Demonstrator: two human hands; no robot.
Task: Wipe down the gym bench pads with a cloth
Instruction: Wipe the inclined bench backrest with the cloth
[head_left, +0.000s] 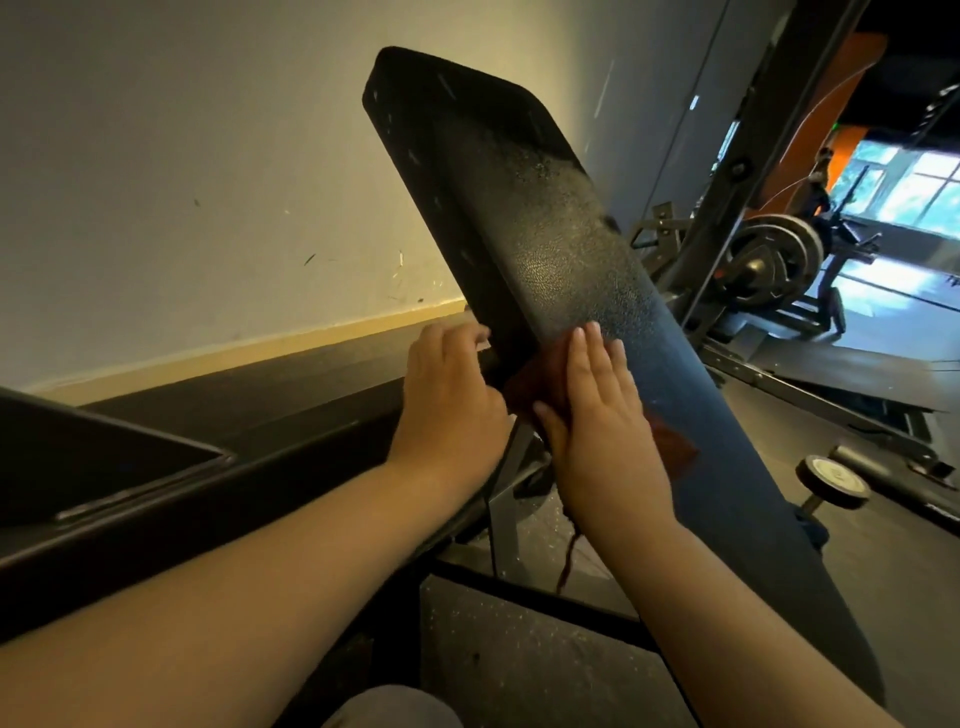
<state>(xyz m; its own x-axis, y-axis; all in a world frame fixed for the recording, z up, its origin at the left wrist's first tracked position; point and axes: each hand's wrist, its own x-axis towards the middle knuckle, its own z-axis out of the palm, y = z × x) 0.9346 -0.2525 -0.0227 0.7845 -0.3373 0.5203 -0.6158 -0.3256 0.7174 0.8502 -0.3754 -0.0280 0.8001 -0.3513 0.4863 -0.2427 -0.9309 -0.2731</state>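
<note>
**Pad, cloth and both hands on the inclined bench**

Pad (545, 249) was black and grained. It stood steeply tilted in mid-frame, with its top end toward the pale wall (182, 182) and its lower end running down to the right. A dark red cloth (532, 382) lay against the pad's face a little below its middle. One corner of the cloth showed past the far side of the right hand (608, 415).

The right hand lay flat on the cloth, its fingers (597, 358) straight and close together, pressing the cloth to the pad (no curl or pinch was visible). A loose thread (566, 566) hung from the cloth below the wrist.

The left hand (449, 400) was at the pad's left edge, level with the cloth and just beside it. Its fingertips reached toward the pad's side. Whether they gripped the edge or only touched it could not be told, since the back of the hand hid them.

A grey frame (504, 514) stood under the pad on the speckled floor (519, 649). A dumbbell (831, 480) lay on the floor to the right of the pad. Plates (769, 254) on a bar stood farther back, well apart from the pad.
</note>
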